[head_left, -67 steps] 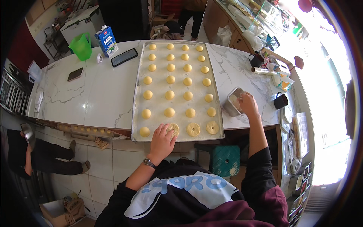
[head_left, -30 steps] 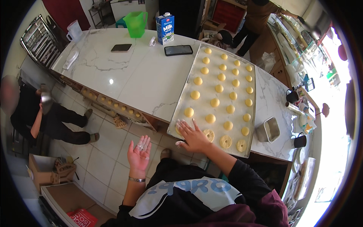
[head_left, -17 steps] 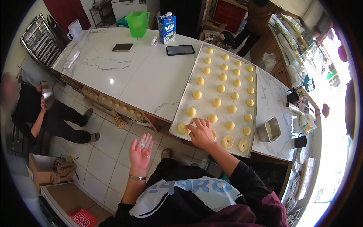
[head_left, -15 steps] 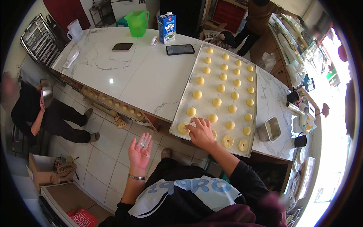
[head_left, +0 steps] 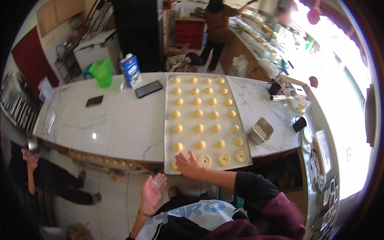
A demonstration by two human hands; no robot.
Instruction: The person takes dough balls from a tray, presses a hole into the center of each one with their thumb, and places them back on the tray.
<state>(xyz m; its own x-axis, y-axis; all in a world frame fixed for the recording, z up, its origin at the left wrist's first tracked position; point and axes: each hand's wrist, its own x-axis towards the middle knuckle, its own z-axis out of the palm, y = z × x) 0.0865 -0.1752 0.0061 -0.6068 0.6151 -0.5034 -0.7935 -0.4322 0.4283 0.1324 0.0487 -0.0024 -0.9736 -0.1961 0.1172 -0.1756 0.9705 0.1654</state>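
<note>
My right hand [head_left: 189, 165] is over the front left corner of a large metal baking tray [head_left: 207, 154]. Its fingers are spread, and it partly covers a pale yellow dough piece [head_left: 174, 165] there; the exact contact is hidden. To its right lie flattened dough rounds with a dimple in the middle, such as this dough round [head_left: 224, 159]. Behind them, several smooth dough balls [head_left: 199, 128] sit in rows. My left hand [head_left: 153, 191], dusted with white powder, is held palm up and open in front of the table edge, holding nothing.
On the marble table [head_left: 120, 132] stand a green jug [head_left: 102, 73], a blue carton [head_left: 131, 71], two phones and a square metal tin [head_left: 261, 131]. A person [head_left: 44, 172] is at the left with something in hand; another person [head_left: 216, 30] stands at the back.
My view has swung right and upward, so the table and tray appear further left. My right hand stays at the front left dough piece, its fingers now more spread. The left palm remains up.
</note>
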